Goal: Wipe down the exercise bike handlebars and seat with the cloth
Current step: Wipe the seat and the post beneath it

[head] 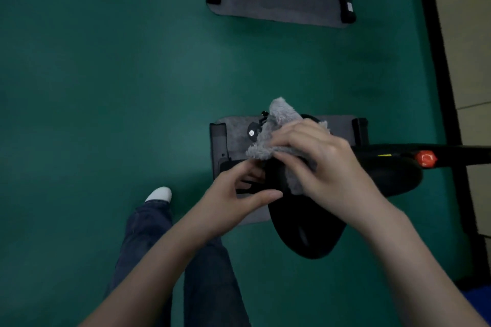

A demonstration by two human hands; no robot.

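A black bike seat (305, 223) lies below me, its narrow nose pointing away. My right hand (321, 164) grips a fluffy grey cloth (279, 125) and presses it over the seat's nose. My left hand (233, 196) holds the left side of the nose, thumb curled against the seat's edge and fingers tucked under. The black bike frame (398, 167) with an orange-red knob (426, 159) runs off to the right. The handlebars are out of view.
The bike stands on a grey mat (233, 135) on green flooring (106, 87). A second machine on another grey mat (273, 0) sits at the top. A black strip (438, 61) borders beige tiles on the right. My leg and white shoe (159, 194) are lower left.
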